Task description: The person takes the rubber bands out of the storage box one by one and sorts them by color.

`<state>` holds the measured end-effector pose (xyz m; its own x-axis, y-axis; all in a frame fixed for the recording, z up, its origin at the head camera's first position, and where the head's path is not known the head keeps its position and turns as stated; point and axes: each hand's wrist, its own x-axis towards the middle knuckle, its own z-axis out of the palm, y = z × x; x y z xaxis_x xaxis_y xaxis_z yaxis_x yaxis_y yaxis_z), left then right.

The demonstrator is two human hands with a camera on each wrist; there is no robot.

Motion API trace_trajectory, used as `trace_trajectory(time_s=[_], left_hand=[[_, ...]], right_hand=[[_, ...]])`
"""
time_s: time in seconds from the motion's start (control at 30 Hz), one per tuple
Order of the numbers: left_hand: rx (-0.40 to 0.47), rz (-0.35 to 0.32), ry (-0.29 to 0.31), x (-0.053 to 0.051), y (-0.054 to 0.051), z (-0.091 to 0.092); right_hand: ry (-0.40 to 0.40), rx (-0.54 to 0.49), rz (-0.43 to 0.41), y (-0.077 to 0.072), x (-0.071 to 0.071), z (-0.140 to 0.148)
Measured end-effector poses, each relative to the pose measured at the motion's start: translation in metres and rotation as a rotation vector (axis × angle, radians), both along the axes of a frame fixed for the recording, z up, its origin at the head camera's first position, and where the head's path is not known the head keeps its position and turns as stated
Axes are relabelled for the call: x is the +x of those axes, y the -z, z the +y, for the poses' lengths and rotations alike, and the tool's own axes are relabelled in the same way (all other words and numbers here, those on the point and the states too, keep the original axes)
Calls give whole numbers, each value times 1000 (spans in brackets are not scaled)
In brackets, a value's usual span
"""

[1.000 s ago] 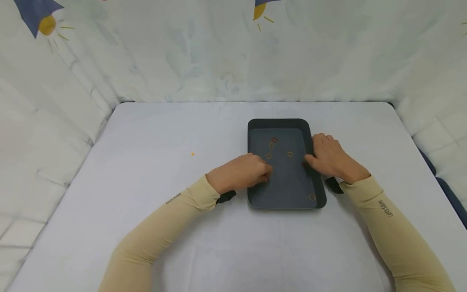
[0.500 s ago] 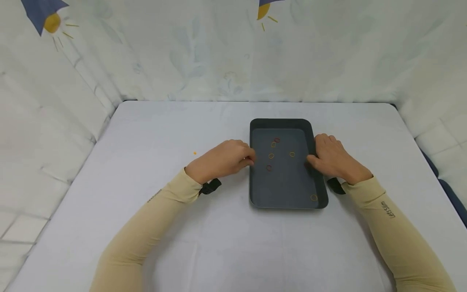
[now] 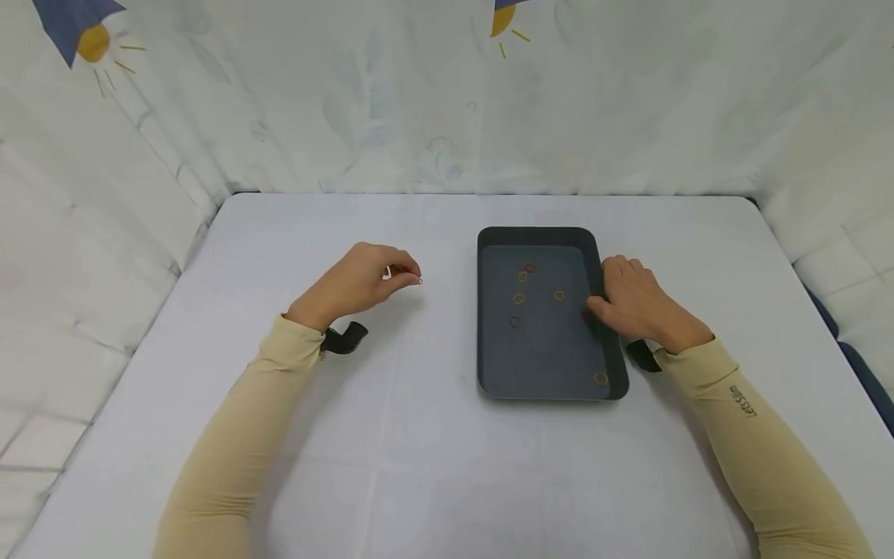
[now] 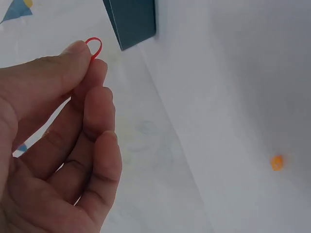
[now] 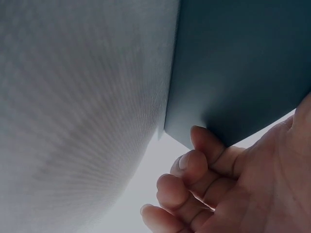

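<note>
My left hand point(image 3: 356, 283) is raised over the table left of the tray. Between thumb and index fingertip it pinches a small red rubber band point(image 4: 101, 46), whose loop sticks out past the fingertips. The dark grey tray point(image 3: 548, 361) lies lengthwise in front of me, with several red and yellow rubber bands spread over its floor. My right hand point(image 3: 632, 301) grips the tray's right wall, thumb over the rim and fingers along the outside. In the left wrist view a small orange clump point(image 4: 277, 162) sits on the tabletop; the left arm hides it in the head view.
A white cloth covers the table point(image 3: 433, 466). Pale patterned curtains point(image 3: 391, 116) hang behind its far edge and along both sides. Dark blue curved shapes point(image 3: 862, 380) show beyond the right edge.
My left hand has lifted out of the tray and moved left, carrying the red rubber band. Another red band in the tray has come into sight. The right hand stays on the tray wall.
</note>
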<state>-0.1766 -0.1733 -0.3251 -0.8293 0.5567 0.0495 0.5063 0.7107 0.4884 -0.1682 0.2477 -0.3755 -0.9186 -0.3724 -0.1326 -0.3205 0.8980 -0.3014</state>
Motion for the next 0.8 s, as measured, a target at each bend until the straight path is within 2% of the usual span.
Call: trace_trajectory(time_s=[0.17,0.27,0.6,0.8], left_hand=[[17,-92,-101,-9,15,-19],[9,-138,-142,-13,23,-27],[-3,-192,-193,-21,44,-45],[-4,-209,-192,-23,49,-47]], right_hand=[[0,-1,-4,1,0,0],[-2,0,5,1,0,0],[3,4,14,1,-1,0],[14,2,0,1,-1,0]])
